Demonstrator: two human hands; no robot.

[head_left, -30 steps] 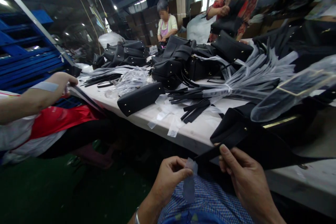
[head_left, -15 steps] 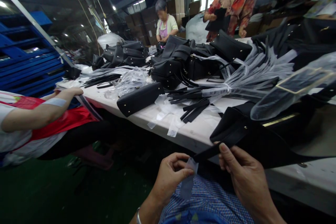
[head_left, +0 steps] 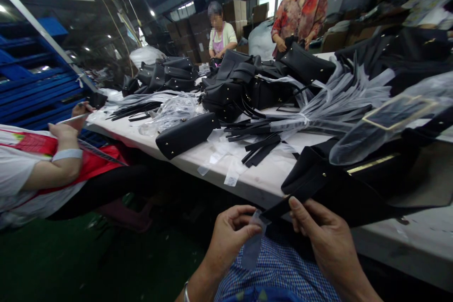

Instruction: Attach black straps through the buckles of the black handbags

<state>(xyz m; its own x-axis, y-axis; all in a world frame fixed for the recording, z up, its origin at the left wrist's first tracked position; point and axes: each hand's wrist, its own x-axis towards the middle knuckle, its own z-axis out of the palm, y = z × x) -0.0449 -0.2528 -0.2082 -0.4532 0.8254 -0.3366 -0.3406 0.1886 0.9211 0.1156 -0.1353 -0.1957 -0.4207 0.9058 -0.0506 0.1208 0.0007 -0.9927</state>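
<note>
Between thumb and fingers, my left hand point(head_left: 233, 233) pinches a translucent plastic sleeve point(head_left: 252, 250), which hangs down over my lap. The sleeve's upper end meets the tip of a black strap point(head_left: 279, 208); whether the tip is inside it I cannot tell. My right hand point(head_left: 320, 231) is closed on the same strap a little farther along. Behind that hand a black handbag point(head_left: 311, 174) with gold studs and a gold bar lies on the table edge. A plastic-wrapped strap with a gold buckle point(head_left: 384, 113) rests over the bag.
On the white table point(head_left: 262, 179) lie a bundle of plastic-sleeved black straps point(head_left: 307, 120), a small black bag point(head_left: 187, 134), plastic scraps point(head_left: 231, 172) and piled black bags point(head_left: 226, 89). A co-worker in a red apron point(head_left: 102, 155) sits at left; two people stand across the table.
My hands keep their hold on the sleeve and strap, with the right hand slightly farther left in view. The seated co-worker's arms have shifted left, and the person in the floral shirt has lowered a black item.
</note>
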